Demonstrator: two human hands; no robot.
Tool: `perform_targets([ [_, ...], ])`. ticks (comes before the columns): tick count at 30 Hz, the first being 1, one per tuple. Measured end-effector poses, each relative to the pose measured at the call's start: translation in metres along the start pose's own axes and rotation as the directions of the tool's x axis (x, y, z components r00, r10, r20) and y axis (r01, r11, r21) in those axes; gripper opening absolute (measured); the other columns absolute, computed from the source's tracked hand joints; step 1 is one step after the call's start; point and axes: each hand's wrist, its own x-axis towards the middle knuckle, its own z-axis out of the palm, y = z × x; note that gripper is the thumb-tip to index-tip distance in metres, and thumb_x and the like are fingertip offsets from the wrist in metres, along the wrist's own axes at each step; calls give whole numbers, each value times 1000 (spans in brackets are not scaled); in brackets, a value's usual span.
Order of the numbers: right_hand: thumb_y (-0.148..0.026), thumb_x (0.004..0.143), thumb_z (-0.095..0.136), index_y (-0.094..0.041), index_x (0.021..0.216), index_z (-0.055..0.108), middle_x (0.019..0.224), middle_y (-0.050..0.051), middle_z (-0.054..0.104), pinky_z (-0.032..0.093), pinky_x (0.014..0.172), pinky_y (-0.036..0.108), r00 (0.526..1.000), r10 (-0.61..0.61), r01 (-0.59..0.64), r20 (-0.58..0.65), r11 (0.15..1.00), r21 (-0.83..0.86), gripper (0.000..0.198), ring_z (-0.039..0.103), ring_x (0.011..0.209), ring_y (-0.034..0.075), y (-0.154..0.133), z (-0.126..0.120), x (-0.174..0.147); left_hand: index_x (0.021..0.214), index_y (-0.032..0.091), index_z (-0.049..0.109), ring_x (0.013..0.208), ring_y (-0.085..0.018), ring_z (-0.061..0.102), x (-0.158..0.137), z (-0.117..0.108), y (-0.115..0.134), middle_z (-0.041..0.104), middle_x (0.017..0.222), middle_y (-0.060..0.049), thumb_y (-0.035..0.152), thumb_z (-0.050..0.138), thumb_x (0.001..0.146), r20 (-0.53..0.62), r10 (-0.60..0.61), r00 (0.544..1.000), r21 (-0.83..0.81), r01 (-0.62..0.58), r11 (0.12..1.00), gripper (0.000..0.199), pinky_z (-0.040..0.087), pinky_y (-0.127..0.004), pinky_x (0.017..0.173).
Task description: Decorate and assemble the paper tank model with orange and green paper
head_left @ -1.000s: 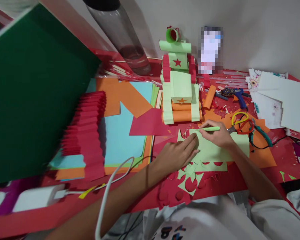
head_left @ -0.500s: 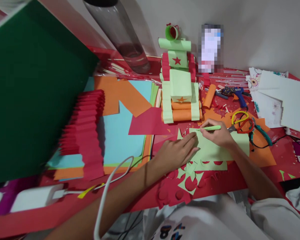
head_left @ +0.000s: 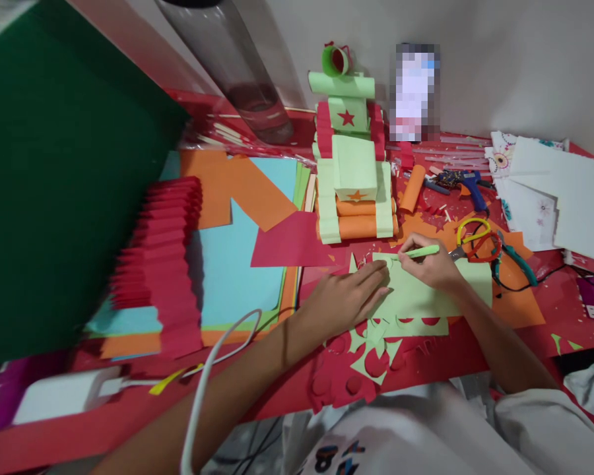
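A light green pen (head_left: 426, 251) is pinched in my right hand (head_left: 428, 265), its tip on a pale green sheet of paper (head_left: 426, 297) near the sheet's upper left corner. My left hand (head_left: 346, 300) lies flat, fingers stretched out, with the fingertips on the sheet's left edge. Below the sheet are pale green paper offcuts (head_left: 376, 363) and red paper with round shapes in it (head_left: 334, 369). Just above my hands stands a paper model (head_left: 355, 168) of green, red and orange rolls and boxes, with star cutouts on it.
Scissors (head_left: 478, 237) and teal-handled pliers (head_left: 519, 264) lie right of the sheet, a blue glue gun (head_left: 468, 185) beyond. A bottle (head_left: 257, 99) and phone (head_left: 413, 95) lean at the wall. Left are stacked papers (head_left: 237, 277), pleated red paper (head_left: 171, 264), a green board (head_left: 64, 178) and a white cable (head_left: 205, 389).
The pen tip and my right hand have shifted slightly right along the sheet's upper edge, and a short curved line shows there. My left hand stays on the paper. The whole view has shifted slightly.
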Motion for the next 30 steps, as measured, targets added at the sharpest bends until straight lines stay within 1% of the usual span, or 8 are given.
perform_targets([
  [3, -27, 85, 66, -22, 81, 61, 73, -2, 67, 41, 62, 26, 1000, -8, 8, 6, 1000, 3, 7, 58, 65, 15, 1, 0, 0, 131, 23, 69, 87, -18, 77, 0, -1, -3, 70, 141, -11, 43, 35, 111, 8, -8, 1000, -62, 9, 998, 44, 53, -26, 61],
  [7, -28, 86, 65, -22, 81, 60, 71, -2, 66, 40, 60, 26, 1000, -7, 6, 13, 999, 41, 9, 56, 63, 14, 2, 0, -1, 132, 23, 69, 93, -18, 77, 1, -1, -7, 72, 138, -10, 43, 35, 111, 14, -4, 1000, -104, 5, 995, 44, 55, -25, 64],
  [10, -28, 85, 65, -22, 81, 61, 70, -2, 65, 40, 61, 26, 1000, -15, 15, 15, 1000, 13, 8, 56, 63, 14, 2, -1, -1, 132, 23, 69, 96, -18, 77, 2, -1, -10, 72, 137, -9, 41, 36, 111, 11, 2, 1000, -121, -1, 993, 43, 55, -24, 63],
  [15, -26, 83, 66, -22, 79, 60, 70, -3, 63, 40, 60, 26, 1000, -12, 12, 27, 999, 31, 8, 54, 62, 14, 2, 0, -2, 138, 22, 66, 96, -20, 78, 3, -3, -16, 71, 141, -8, 26, 40, 106, 36, 63, 997, -79, -60, 995, 41, 54, -27, 61],
  [19, -27, 82, 66, -22, 78, 60, 68, -3, 62, 39, 60, 27, 999, -17, 15, 45, 999, 32, 9, 53, 61, 14, 2, -1, -2, 144, 23, 62, 95, -21, 78, 3, -7, -20, 67, 148, -7, 12, 45, 95, 119, 60, 991, -61, -53, 997, 54, 52, -28, 59],
  [22, -26, 81, 66, -22, 77, 60, 68, -3, 62, 39, 60, 27, 999, -12, 10, 48, 999, 49, 8, 53, 61, 14, 1, -1, -2, 146, 24, 61, 96, -22, 78, 3, -10, -23, 65, 150, -6, 10, 47, 91, 148, 53, 988, -84, -41, 996, 59, 51, -28, 58],
  [26, -25, 80, 67, -21, 76, 61, 65, -3, 62, 39, 59, 26, 998, -19, 18, 53, 1000, 22, 8, 52, 60, 13, 0, -1, -2, 145, 29, 62, 94, -20, 78, 5, -14, -27, 64, 152, -3, 10, 47, 91, 161, 56, 985, -140, -33, 990, 59, 51, -25, 61],
  [30, -27, 81, 65, -21, 76, 60, 66, -2, 63, 39, 58, 25, 998, -24, 22, 61, 999, 34, 9, 53, 60, 13, 0, -1, -2, 147, 31, 60, 97, -20, 77, 8, -20, -28, 60, 156, -1, 9, 47, 90, 231, 37, 972, -141, -4, 990, 63, 51, -25, 62],
])
